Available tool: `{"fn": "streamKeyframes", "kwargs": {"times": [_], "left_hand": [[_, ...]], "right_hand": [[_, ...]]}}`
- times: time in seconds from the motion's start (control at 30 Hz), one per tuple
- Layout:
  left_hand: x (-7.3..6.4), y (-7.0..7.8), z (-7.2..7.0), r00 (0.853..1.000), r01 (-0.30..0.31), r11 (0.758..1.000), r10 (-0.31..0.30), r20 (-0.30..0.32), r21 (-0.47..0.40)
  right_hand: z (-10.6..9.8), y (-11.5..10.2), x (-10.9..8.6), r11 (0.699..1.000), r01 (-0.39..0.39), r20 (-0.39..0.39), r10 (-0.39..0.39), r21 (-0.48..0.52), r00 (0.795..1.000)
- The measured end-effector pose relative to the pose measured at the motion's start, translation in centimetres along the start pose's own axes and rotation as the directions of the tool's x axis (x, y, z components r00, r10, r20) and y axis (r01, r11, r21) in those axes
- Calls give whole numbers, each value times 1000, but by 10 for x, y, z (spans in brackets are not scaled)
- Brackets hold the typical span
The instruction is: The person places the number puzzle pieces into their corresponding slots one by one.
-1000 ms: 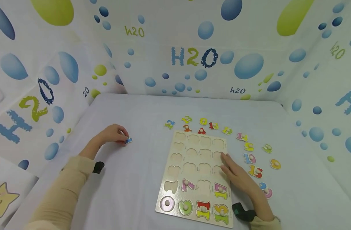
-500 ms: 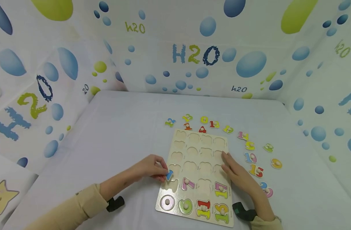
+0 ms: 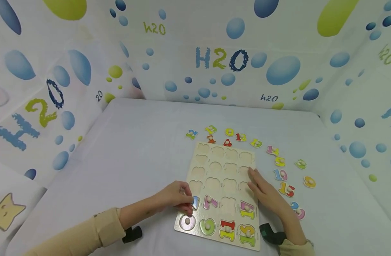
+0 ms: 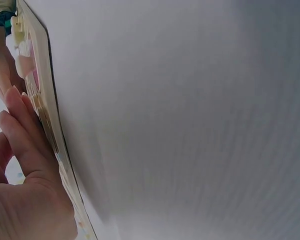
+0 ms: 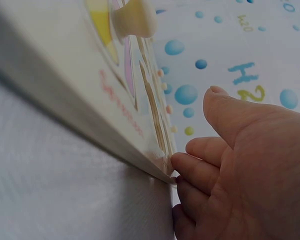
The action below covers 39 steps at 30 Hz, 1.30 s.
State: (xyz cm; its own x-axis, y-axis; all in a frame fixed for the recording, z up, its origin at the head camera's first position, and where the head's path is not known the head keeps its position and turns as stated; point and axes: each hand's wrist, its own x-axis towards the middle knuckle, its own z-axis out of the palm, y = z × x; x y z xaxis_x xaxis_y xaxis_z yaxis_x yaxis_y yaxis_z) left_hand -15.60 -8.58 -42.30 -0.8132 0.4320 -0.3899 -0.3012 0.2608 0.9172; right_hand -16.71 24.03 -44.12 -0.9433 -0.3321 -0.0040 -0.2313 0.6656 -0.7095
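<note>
A wooden number puzzle board (image 3: 214, 214) lies on the white cloth, its upper recesses bare and several numbers set in its two lower rows. My left hand (image 3: 176, 195) pinches a blue number piece (image 3: 196, 202) at the recess left of the pink 7 (image 3: 210, 202); fingers partly cover the piece, and whether it sits flush I cannot tell. In the left wrist view, that hand (image 4: 32, 165) is low over the board's edge. My right hand (image 3: 266, 192) rests with extended fingers on the board's right edge; the right wrist view shows those fingertips (image 5: 182, 162) touching it.
Loose number pieces lie behind and right of the board, among them a red 4 (image 3: 227, 143), a 15 (image 3: 286, 189), a 10 (image 3: 280, 174) and an orange piece (image 3: 309, 182). A printed curtain (image 3: 170, 67) encloses the table's back and sides.
My left hand has carried the blue number piece from the cloth at left to the board, then slightly lower to the recess beside the 7. The right hand has stayed at the board's edge.
</note>
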Motion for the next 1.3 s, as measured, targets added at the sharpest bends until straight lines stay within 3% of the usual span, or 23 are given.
{"fn": "streamKeyframes", "kwargs": {"times": [0.17, 0.33, 0.63, 0.77, 1.0, 1.17, 1.3], "left_hand": [[3, 2, -1, 1000, -11, 1000, 11, 14, -10], [18, 6, -13, 999, -32, 999, 33, -23, 21], [40, 15, -15, 999, 12, 998, -10, -49, 59], [43, 17, -14, 1000, 6, 997, -4, -24, 82], [45, 22, -19, 999, -21, 980, 16, 29, 199], [46, 23, -18, 1000, -13, 976, 8, 21, 218], [48, 24, -23, 998, -18, 970, 4, 60, 243]], "right_hand": [[-1, 0, 0, 1000, -1, 6, 1, 6, 1000], [-1, 1, 0, 1000, 4, 9, -4, 9, 1000], [-1, 1, 0, 1000, 2, 17, -2, 10, 1000], [-1, 1, 1, 1000, 3, 15, -3, 8, 1000], [1, 3, 2, 1000, -16, 25, 16, 6, 1000], [0, 1, 2, 1000, 3, 19, -4, 4, 1000], [0, 0, 1, 1000, 4, 17, -4, 7, 1000]]}}
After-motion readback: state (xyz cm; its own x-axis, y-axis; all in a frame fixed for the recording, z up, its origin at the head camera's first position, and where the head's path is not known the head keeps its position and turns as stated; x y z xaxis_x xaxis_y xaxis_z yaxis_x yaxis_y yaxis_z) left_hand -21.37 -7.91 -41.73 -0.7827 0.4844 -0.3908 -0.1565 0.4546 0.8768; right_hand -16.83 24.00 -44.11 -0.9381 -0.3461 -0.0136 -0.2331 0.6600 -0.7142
